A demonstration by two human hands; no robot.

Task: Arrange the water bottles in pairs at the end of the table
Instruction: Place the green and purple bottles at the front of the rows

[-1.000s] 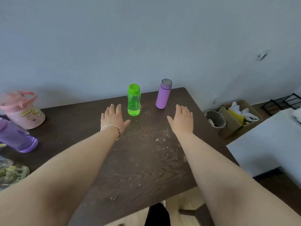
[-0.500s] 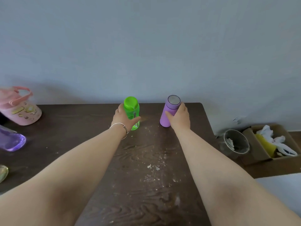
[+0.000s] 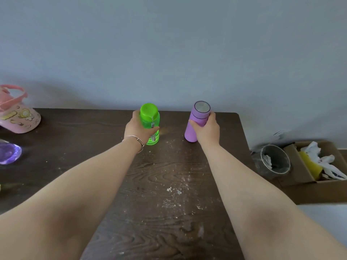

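A clear green bottle (image 3: 150, 117) with a green cap stands near the far edge of the dark wooden table (image 3: 165, 184). My left hand (image 3: 138, 129), a thin bangle on its wrist, is wrapped around its left side. To the right, a matte purple flask (image 3: 197, 121) with a silver top leans slightly, and my right hand (image 3: 207, 129) grips its lower right side. Its base touches the table. At the far left stand a pink jug (image 3: 17, 113) with a strap handle and a clear purple bottle (image 3: 8, 153), both cut off by the frame.
A grey wall runs right behind the table's far edge. The table's right edge lies just past the purple flask. On the floor to the right sit a round bin (image 3: 275, 160) and a cardboard box (image 3: 308, 171) holding white and yellow scraps. White specks dot the tabletop.
Both hands went from lying flat on the table to reaching forward and closing on the two bottles. The view moved closer to the far edge.
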